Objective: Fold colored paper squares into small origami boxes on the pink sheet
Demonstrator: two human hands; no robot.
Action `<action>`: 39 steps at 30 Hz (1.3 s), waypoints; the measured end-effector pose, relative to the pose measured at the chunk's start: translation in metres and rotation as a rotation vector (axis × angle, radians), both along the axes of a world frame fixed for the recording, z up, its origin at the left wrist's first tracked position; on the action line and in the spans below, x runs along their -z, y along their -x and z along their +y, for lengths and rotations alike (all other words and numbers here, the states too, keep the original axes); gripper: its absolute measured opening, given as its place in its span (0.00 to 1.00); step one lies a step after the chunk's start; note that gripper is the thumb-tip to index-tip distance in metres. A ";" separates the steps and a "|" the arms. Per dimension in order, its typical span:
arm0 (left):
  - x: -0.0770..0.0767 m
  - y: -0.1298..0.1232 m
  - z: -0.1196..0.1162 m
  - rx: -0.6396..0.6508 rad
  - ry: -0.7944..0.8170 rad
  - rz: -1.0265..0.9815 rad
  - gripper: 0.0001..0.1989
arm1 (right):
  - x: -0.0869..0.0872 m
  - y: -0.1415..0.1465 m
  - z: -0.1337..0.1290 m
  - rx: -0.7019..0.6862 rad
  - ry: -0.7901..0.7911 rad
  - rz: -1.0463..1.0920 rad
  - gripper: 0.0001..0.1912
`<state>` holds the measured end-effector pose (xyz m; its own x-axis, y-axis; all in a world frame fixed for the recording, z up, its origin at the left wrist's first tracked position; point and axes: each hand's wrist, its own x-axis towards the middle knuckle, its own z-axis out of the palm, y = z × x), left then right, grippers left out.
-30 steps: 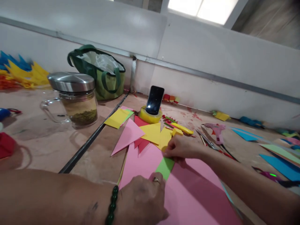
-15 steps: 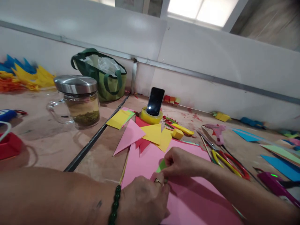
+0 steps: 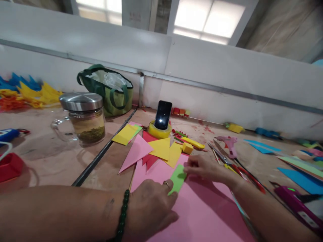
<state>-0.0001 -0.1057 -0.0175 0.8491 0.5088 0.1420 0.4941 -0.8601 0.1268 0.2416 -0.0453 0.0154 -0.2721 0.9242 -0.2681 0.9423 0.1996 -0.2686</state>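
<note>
A green paper strip [image 3: 178,179] lies on the pink sheet [image 3: 202,208] at the near middle of the bench [image 3: 50,161]. The left hand [image 3: 153,208] rests against the strip's near left side; I can't tell from here whether its grip is closed. The right hand [image 3: 204,169] has thumb and finger together, its grip pinched on the far right edge. Just beyond lie pink [image 3: 136,153] and yellow triangles [image 3: 160,148], with a phone [image 3: 163,115] propped upright behind on a tape roll [image 3: 159,131].
</note>
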 end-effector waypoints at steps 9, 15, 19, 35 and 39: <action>-0.012 -0.002 -0.002 0.011 0.107 0.127 0.14 | 0.004 -0.002 0.005 0.058 0.165 0.151 0.15; -0.007 -0.005 0.010 -0.015 0.209 -0.120 0.08 | 0.002 -0.013 0.005 0.083 0.212 0.241 0.11; 0.001 -0.007 0.021 -0.078 0.276 -0.208 0.22 | 0.001 -0.020 0.003 0.044 0.259 0.329 0.20; -0.010 -0.010 0.026 -0.165 0.427 -0.292 0.07 | 0.010 -0.016 0.000 0.003 0.062 0.289 0.23; -0.012 -0.009 0.028 -0.169 0.490 -0.303 0.07 | 0.006 -0.016 -0.001 -0.002 0.083 0.262 0.29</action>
